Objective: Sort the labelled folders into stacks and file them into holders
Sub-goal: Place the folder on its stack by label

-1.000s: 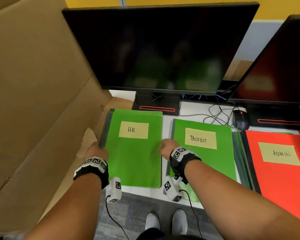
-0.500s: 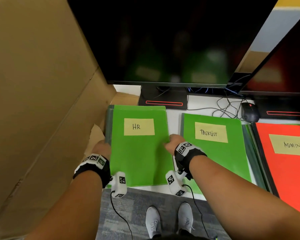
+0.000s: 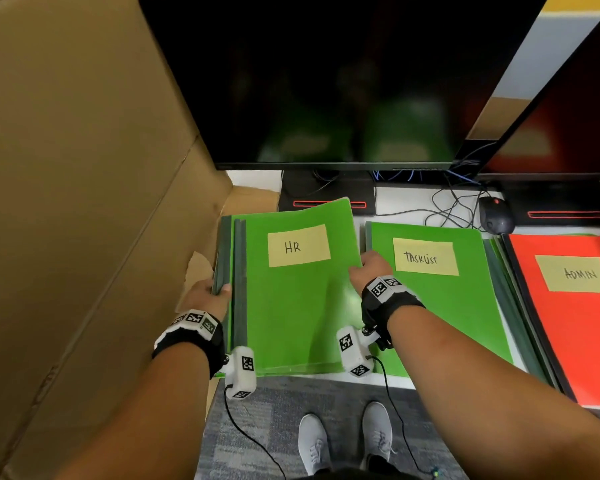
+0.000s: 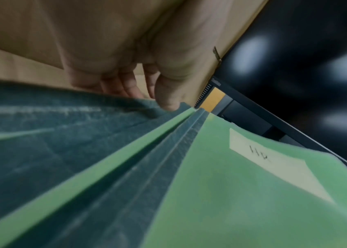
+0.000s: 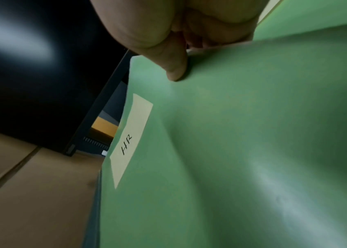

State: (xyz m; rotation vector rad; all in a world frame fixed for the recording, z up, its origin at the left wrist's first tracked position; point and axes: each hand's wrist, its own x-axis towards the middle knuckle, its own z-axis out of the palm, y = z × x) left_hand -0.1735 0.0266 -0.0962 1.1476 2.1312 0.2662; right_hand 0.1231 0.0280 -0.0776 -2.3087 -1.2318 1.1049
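Observation:
A stack of green folders labelled HR [image 3: 291, 306] [image 4: 253, 193] [image 5: 231, 151] is tilted up off the white desk [image 3: 388, 202], its far edge raised. My left hand [image 3: 208, 296] [image 4: 163, 99] grips the stack's dark green spine side, thumb on top. My right hand [image 3: 364, 271] [image 5: 176, 70] pinches the stack's right edge, thumb on the cover. To the right lie a green stack labelled TASKLIST [image 3: 440, 306] and a red stack labelled ADMIN [image 3: 575, 323]. No holder is in view.
A large cardboard sheet [image 3: 84, 202] leans close on the left. Two dark monitors [image 3: 326, 81] stand behind the folders, with cables and a black mouse [image 3: 496, 218] at the back right. The desk's front edge is near my wrists; my shoes [image 3: 343, 441] show on grey carpet below.
Both hands have closed on the HR stack's side edges and lifted it, so its far edge now rises off the desk. My head has moved closer and lower.

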